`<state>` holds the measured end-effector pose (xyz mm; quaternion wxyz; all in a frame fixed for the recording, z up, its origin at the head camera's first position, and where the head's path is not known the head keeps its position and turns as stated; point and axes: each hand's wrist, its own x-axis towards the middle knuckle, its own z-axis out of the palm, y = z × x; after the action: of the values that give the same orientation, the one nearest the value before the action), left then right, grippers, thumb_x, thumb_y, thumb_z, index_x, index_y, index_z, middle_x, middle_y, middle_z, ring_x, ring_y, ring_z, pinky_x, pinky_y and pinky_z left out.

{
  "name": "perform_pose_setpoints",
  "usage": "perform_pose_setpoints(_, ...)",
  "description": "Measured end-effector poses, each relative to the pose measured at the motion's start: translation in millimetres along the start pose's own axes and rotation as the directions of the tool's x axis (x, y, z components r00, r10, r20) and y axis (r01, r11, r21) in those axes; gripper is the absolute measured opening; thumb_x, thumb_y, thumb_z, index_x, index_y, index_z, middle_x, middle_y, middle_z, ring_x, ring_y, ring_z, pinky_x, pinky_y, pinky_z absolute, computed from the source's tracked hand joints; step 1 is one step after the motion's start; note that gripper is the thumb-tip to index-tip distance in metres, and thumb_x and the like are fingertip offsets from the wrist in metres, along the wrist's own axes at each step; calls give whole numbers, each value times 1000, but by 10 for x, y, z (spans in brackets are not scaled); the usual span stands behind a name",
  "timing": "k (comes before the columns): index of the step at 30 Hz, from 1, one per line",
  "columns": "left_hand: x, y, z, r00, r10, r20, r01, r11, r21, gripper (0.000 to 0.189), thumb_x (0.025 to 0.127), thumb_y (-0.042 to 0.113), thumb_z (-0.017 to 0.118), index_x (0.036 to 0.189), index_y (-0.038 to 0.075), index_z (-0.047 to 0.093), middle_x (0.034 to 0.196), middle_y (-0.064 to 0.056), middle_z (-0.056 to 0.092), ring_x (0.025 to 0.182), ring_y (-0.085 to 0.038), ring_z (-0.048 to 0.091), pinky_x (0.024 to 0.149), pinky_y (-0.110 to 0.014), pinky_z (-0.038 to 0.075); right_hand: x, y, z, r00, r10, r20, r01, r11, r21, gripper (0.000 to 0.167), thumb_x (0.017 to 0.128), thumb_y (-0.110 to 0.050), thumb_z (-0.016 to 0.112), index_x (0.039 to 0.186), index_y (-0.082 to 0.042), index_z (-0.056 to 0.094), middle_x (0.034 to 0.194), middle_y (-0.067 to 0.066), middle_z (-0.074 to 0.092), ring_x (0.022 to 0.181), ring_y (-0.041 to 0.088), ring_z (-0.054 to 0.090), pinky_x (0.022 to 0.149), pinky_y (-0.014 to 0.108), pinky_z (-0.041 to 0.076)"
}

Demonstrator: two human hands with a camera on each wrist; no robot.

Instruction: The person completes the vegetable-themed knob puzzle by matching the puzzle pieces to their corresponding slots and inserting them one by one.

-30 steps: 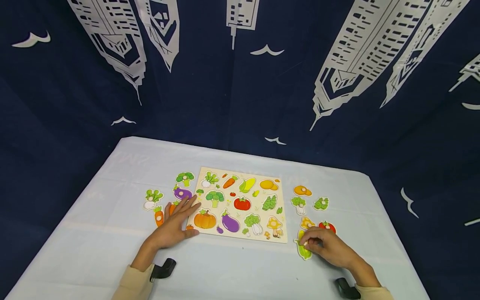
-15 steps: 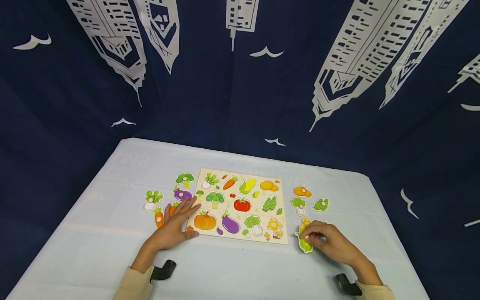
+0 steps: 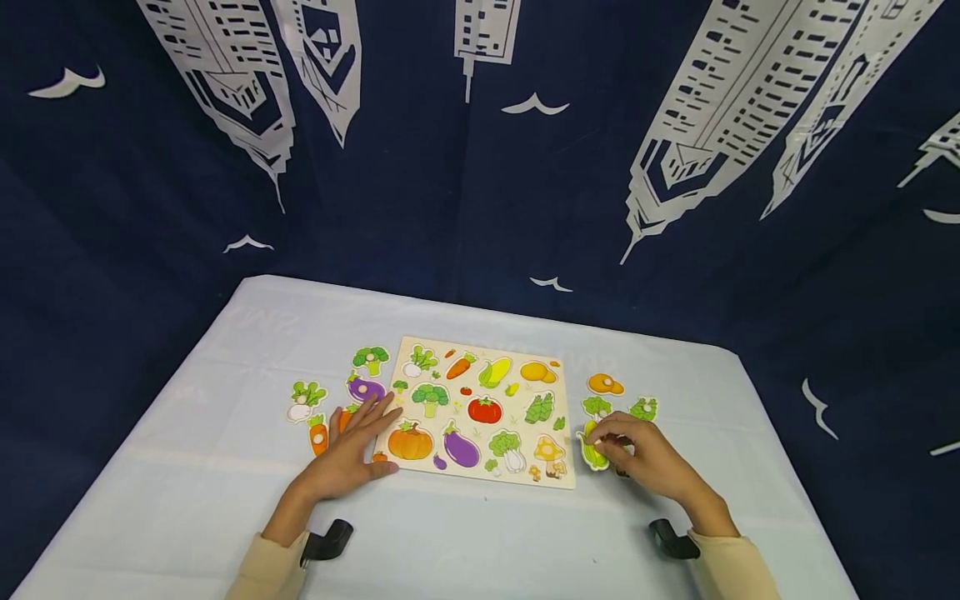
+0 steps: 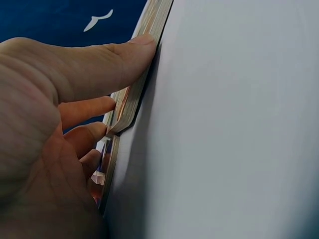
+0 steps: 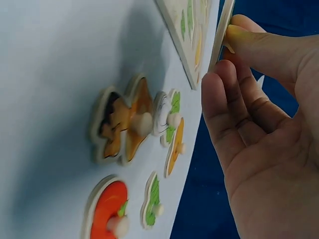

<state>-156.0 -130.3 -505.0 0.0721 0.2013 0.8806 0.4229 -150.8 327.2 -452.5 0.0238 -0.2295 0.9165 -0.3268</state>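
Observation:
Spread over the lower left corner of a wooden vegetable puzzle board [image 3: 517,425], my left hand [image 3: 341,462] has its fingers on the surface and its thumb at the near edge. The thumb [image 4: 107,67] touches that edge in the left wrist view. My right hand [image 3: 656,458] pinches a corn puzzle piece [image 3: 595,454], held raised just right of the board. Only the thin edge of the corn piece [image 5: 222,37] shows in the right wrist view. Beneath that hand lie a mushroom piece [image 5: 140,102] and a tomato piece [image 5: 107,204], both with wooden knobs.
Right of the board lie potato [image 3: 604,383], bok choy [image 3: 596,406] and asparagus [image 3: 645,408] pieces. At the left are broccoli [image 3: 370,359], eggplant [image 3: 366,390], radish [image 3: 303,403] and carrot [image 3: 318,436] pieces, plus a partly covered orange piece [image 3: 347,417]. A dark cloth [image 3: 450,208] hangs behind the table.
My right hand has lifted the corn piece and carried it away from me and slightly left, toward the board. The left hand has stayed in place.

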Motion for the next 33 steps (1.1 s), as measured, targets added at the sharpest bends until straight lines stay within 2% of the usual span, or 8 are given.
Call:
perform_pose_setpoints(10, 0, 9, 0, 1000, 5, -10, -4, 1000, 8, 76, 82, 10, 81, 149, 3, 45, 165, -16, 23, 153, -44, 9, 115, -66, -17, 270, -4, 11, 999, -33, -9, 33, 999, -29, 20, 90, 0, 71, 100, -17, 73, 100, -5, 69, 83, 5, 59, 77, 26, 57)
perform_pose_setpoints(15, 4, 16, 3, 1000, 4, -12, -4, 1000, 3, 75, 83, 11, 80, 149, 3, 46, 165, -16, 23, 154, -44, 9, 115, -66, -17, 408, -39, 14, 1000, 19, 3, -18, 1000, -13, 20, 92, -1, 69, 101, -19, 73, 101, -5, 70, 88, 8, 62, 81, 27, 58)
perform_pose_setpoints(18, 0, 17, 4, 1000, 6, -11, -6, 1000, -2, 75, 83, 11, 80, 149, 3, 46, 165, -16, 23, 153, -44, 9, 115, -66, -17, 471, -29, 37, 1000, 24, -6, -24, 1000, -6, 20, 93, -2, 69, 102, -19, 74, 101, -6, 70, 89, 10, 62, 82, 27, 57)
perform_pose_setpoints(23, -13, 9, -9, 1000, -2, -12, 2, 1000, 1, 77, 82, 9, 80, 150, 4, 45, 166, -15, 22, 154, -44, 8, 115, -65, -18, 588, -17, 79, 999, -14, -37, 13, 1000, -7, 18, 93, -4, 69, 102, -18, 75, 101, -4, 70, 91, 12, 62, 81, 27, 58)
perform_pose_setpoints(27, -12, 3, -20, 1000, 3, -14, -3, 1000, -1, 77, 82, 9, 80, 150, 4, 44, 166, -15, 22, 154, -43, 7, 115, -65, -18, 671, -29, 89, 998, -28, -48, 28, 1000, -7, 18, 92, -2, 70, 103, -16, 75, 103, -2, 70, 96, 16, 63, 83, 33, 59)
perform_pose_setpoints(33, 6, 3, -10, 1000, 1, -1, -1, 1000, 1, 78, 82, 10, 80, 151, 5, 44, 166, -14, 21, 154, -42, 7, 115, -65, -18, 766, -41, 115, 999, -26, -46, 25, 999, -30, 17, 92, -5, 70, 102, -17, 75, 102, -3, 69, 90, 13, 62, 83, 33, 58)
